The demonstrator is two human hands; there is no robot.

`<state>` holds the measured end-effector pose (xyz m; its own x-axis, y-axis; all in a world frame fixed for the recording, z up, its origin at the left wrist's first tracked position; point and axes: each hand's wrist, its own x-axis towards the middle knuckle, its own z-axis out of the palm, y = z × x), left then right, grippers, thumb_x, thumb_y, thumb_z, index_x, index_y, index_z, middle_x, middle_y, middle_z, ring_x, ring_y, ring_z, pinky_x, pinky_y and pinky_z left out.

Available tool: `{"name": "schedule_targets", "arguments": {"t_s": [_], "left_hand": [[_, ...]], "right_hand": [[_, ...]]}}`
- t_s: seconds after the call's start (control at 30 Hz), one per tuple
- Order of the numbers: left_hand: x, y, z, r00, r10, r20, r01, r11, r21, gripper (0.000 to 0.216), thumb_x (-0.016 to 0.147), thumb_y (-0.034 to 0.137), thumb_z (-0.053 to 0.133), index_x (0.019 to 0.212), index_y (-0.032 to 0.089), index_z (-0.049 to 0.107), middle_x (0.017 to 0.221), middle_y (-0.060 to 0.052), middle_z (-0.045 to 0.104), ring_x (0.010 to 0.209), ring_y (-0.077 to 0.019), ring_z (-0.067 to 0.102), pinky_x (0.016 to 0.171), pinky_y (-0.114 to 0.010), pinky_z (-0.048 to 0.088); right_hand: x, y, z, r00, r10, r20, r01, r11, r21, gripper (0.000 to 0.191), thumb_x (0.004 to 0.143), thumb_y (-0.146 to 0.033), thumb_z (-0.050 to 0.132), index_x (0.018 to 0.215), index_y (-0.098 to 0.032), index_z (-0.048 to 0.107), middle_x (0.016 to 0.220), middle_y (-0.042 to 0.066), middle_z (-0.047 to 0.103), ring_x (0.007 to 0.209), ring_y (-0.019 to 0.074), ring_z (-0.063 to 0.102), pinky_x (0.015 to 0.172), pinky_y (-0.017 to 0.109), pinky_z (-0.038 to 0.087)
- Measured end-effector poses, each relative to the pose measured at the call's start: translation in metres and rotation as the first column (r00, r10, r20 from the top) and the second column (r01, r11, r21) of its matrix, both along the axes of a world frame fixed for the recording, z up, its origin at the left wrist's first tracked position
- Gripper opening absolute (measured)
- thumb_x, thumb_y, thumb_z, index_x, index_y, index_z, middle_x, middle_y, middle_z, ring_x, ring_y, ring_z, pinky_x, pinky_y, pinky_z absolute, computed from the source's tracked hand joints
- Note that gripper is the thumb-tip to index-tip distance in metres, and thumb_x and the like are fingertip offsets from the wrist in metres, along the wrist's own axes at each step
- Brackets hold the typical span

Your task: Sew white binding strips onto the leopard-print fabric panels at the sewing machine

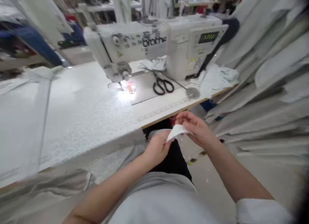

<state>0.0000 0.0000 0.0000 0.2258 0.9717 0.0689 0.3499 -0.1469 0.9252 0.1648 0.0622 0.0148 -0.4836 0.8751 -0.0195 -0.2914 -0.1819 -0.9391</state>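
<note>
A small white piece of fabric (177,130) is stretched between my two hands, just off the table's front edge and above my lap. My left hand (158,147) grips its left end, thumb on top. At the other end my right hand (193,127) pinches it with curled fingers. Beyond my hands stands a white sewing machine (178,53), its lamp lighting the needle area. Black-handled scissors (163,84) lie on the machine bed, beside a thin rod with a round grey end (192,93).
Pale patterned fabric (96,118) covers the left of the table and hangs over its front edge. Crumpled cloth (219,79) lies right of the machine. Grey-white fabric (270,114) hangs in folds along the right side. A printed ruler strip (164,109) runs near the table edge.
</note>
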Motion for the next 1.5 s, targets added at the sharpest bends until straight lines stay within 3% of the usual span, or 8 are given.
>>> {"name": "schedule_targets", "arguments": {"t_s": [0.13, 0.23, 0.37, 0.53, 0.73, 0.87, 1.0, 1.5], "left_hand": [[-0.051, -0.004, 0.027, 0.932, 0.328, 0.152, -0.329, 0.944, -0.017, 0.019, 0.082, 0.017, 0.041, 0.083, 0.016, 0.060, 0.072, 0.000, 0.059, 0.068, -0.0121, 0.054, 0.064, -0.021, 0.041], [-0.092, 0.010, 0.038, 0.844, 0.490, 0.215, -0.472, 0.871, -0.133, 0.017, 0.077, 0.022, 0.052, 0.088, 0.017, 0.062, 0.077, 0.000, 0.062, 0.066, -0.0122, 0.054, 0.057, -0.020, 0.041], [-0.148, 0.048, 0.029, 0.848, 0.503, 0.167, -0.460, 0.856, -0.237, 0.027, 0.078, 0.037, 0.053, 0.092, 0.016, 0.062, 0.074, -0.002, 0.062, 0.062, -0.0123, 0.055, 0.057, -0.023, 0.045], [-0.189, 0.096, 0.018, 0.898, 0.426, -0.107, -0.437, 0.891, -0.120, 0.035, 0.085, 0.043, 0.040, 0.091, 0.013, 0.060, 0.080, -0.007, 0.062, 0.068, -0.0160, 0.058, 0.062, -0.030, 0.048], [-0.204, 0.139, 0.019, 0.847, 0.415, -0.333, -0.400, 0.909, 0.114, 0.015, 0.077, 0.031, 0.056, 0.077, 0.016, 0.061, 0.086, -0.004, 0.058, 0.080, -0.0182, 0.053, 0.078, -0.033, 0.041], [-0.203, 0.132, 0.012, 0.821, 0.379, -0.426, -0.342, 0.925, 0.164, 0.013, 0.075, 0.027, 0.058, 0.069, 0.016, 0.056, 0.078, -0.003, 0.055, 0.080, -0.0191, 0.052, 0.077, -0.033, 0.041], [-0.198, 0.114, 0.012, 0.807, 0.296, -0.511, -0.256, 0.955, 0.150, 0.021, 0.087, 0.028, 0.041, 0.077, 0.018, 0.057, 0.085, -0.003, 0.057, 0.082, -0.0179, 0.054, 0.073, -0.031, 0.042], [-0.198, 0.137, 0.018, 0.717, 0.346, -0.605, -0.373, 0.924, 0.086, 0.014, 0.081, 0.030, 0.050, 0.081, 0.020, 0.061, 0.075, 0.000, 0.062, 0.066, -0.0150, 0.053, 0.060, -0.028, 0.038]], "right_hand": [[-0.074, -0.023, -0.021, 0.988, 0.152, 0.015, -0.153, 0.984, 0.088, 0.052, 0.068, -0.047, 0.074, 0.110, -0.023, 0.056, 0.106, 0.005, 0.063, 0.097, 0.0218, 0.058, 0.087, 0.035, 0.046], [-0.109, -0.049, -0.040, 0.943, 0.313, 0.113, -0.315, 0.949, -0.002, 0.032, 0.080, -0.047, 0.062, 0.093, -0.018, 0.061, 0.084, 0.003, 0.066, 0.079, 0.0196, 0.061, 0.076, 0.033, 0.049], [-0.112, -0.062, -0.063, 0.911, 0.393, 0.125, -0.388, 0.919, -0.066, 0.029, 0.087, -0.045, 0.051, 0.099, -0.019, 0.058, 0.079, 0.001, 0.063, 0.070, 0.0168, 0.058, 0.065, 0.029, 0.048], [-0.103, -0.044, -0.087, 0.904, 0.150, 0.400, -0.225, 0.963, 0.149, 0.023, 0.088, -0.038, 0.052, 0.083, -0.018, 0.062, 0.078, 0.002, 0.058, 0.074, 0.0181, 0.055, 0.068, 0.030, 0.047], [-0.123, -0.028, -0.100, 0.897, -0.018, 0.442, -0.187, 0.890, 0.415, 0.018, 0.085, -0.032, 0.056, 0.091, -0.020, 0.068, 0.109, 0.009, 0.057, 0.105, 0.0245, 0.050, 0.092, 0.038, 0.040], [-0.113, -0.041, -0.101, 0.845, 0.252, 0.471, -0.422, 0.856, 0.299, 0.020, 0.088, -0.029, 0.051, 0.081, -0.019, 0.067, 0.083, 0.004, 0.065, 0.080, 0.0186, 0.059, 0.075, 0.029, 0.046], [-0.101, -0.059, -0.113, 0.798, 0.406, 0.445, -0.543, 0.805, 0.240, 0.021, 0.088, -0.028, 0.050, 0.082, -0.019, 0.067, 0.083, 0.003, 0.065, 0.076, 0.0167, 0.060, 0.070, 0.024, 0.045], [-0.112, -0.051, -0.132, 0.793, 0.350, 0.499, -0.514, 0.824, 0.239, 0.029, 0.088, -0.033, 0.049, 0.066, -0.016, 0.060, 0.069, 0.002, 0.058, 0.067, 0.0138, 0.056, 0.062, 0.022, 0.042]]}}
